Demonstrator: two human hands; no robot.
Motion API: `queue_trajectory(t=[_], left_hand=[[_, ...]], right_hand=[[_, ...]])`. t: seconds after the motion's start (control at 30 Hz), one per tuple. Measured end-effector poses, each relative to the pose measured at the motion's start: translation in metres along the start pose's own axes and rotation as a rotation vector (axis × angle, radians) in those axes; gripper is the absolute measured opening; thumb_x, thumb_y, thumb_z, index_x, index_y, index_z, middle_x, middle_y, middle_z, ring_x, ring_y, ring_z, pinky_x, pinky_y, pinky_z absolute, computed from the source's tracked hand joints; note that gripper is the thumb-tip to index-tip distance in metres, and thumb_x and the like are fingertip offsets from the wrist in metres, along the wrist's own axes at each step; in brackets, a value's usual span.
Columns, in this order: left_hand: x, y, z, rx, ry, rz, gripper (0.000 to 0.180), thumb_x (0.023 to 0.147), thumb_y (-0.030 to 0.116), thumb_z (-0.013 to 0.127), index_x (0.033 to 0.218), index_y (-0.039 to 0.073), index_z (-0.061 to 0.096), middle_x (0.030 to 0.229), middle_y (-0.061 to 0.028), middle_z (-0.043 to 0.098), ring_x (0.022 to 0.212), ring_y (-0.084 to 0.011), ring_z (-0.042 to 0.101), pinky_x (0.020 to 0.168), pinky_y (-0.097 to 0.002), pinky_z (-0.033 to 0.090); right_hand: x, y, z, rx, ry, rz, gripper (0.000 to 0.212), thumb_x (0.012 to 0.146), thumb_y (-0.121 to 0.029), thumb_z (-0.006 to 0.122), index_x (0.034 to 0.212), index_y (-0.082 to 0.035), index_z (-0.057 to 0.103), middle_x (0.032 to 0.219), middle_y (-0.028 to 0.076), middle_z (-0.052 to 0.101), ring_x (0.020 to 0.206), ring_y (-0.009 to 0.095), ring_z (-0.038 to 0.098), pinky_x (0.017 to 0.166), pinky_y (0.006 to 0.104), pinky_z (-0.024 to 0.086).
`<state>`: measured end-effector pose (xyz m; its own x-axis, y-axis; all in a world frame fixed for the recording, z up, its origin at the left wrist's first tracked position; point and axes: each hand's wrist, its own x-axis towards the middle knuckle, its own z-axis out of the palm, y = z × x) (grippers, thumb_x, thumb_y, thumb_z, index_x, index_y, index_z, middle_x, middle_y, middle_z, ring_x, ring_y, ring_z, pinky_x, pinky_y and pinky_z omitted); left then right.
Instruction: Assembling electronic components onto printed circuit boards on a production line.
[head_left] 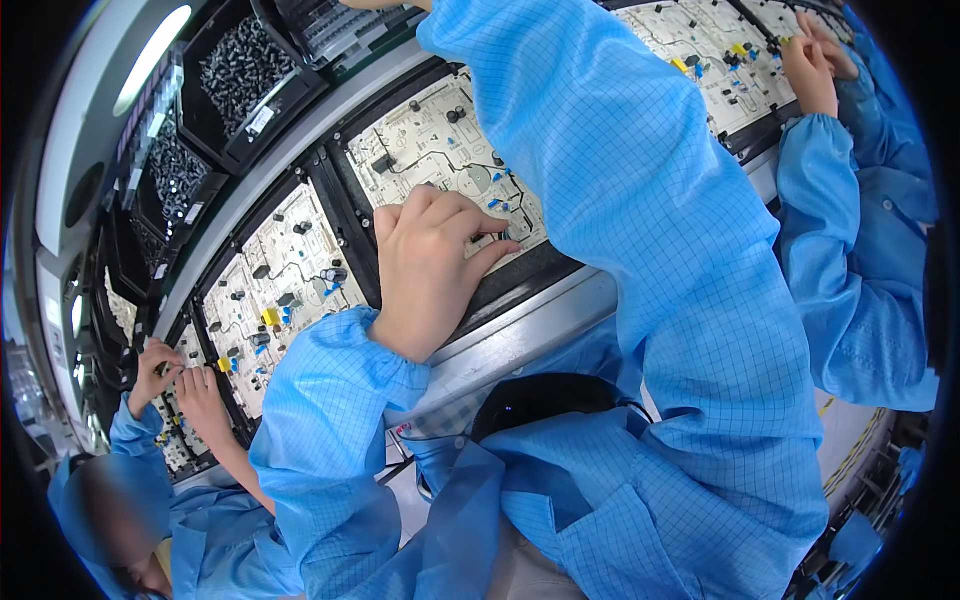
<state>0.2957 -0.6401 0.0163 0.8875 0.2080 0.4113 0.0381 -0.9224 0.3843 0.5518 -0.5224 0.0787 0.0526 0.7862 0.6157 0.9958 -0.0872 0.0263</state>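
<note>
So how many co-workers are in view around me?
2: the left co-worker, toward the lower left corner, and the right co-worker, along the right edge. Others may be hidden.

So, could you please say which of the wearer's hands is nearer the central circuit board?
Left: the left hand is over the near part of the central circuit board; the right hand is past its far edge, mostly cut off by the picture's top.

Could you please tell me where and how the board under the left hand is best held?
Probably by the near bar of its black frame, from the person's side: that bar looks bare, while components stand on the board.
</note>
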Motion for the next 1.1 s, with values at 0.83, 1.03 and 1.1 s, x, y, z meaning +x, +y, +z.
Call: queue_trajectory(t=[0.83, 1.03, 1.1], left_hand=[[0.011, 0.009, 0.006, 0.086, 0.035, 0.044, 0.021, 0.064, 0.027, 0.076, 0.073, 0.012, 0.065, 0.076, 0.0022, 0.061, 0.083, -0.0172, 0.053, 0.072, -0.0333, 0.032], [0.005, 0.006, 0.005, 0.120, 0.025, 0.030, 0.020, 0.065, 0.027, 0.075, 0.075, 0.013, 0.065, 0.078, 0.0013, 0.060, 0.085, -0.0177, 0.052, 0.073, -0.0338, 0.033], [0.006, 0.017, 0.005, 0.263, 0.002, 0.074, 0.018, 0.068, 0.028, 0.071, 0.074, 0.012, 0.064, 0.080, 0.0015, 0.058, 0.087, -0.0175, 0.051, 0.075, -0.0343, 0.034]], right_hand=[[0.001, 0.012, 0.004, -0.018, -0.006, 0.046, 0.016, 0.075, -0.008, 0.055, 0.084, 0.000, 0.066, 0.093, 0.023, 0.063, 0.090, 0.038, 0.061, 0.078, 0.0440, 0.050], [0.028, -0.028, -0.030, -0.109, -0.444, 0.320, 0.017, 0.075, -0.009, 0.056, 0.084, 0.001, 0.065, 0.088, 0.023, 0.063, 0.085, 0.038, 0.063, 0.076, 0.0454, 0.051], [0.008, 0.001, -0.010, -0.059, -0.224, 0.185, 0.016, 0.074, -0.009, 0.055, 0.084, 0.000, 0.065, 0.089, 0.024, 0.063, 0.086, 0.039, 0.062, 0.076, 0.0455, 0.051]])
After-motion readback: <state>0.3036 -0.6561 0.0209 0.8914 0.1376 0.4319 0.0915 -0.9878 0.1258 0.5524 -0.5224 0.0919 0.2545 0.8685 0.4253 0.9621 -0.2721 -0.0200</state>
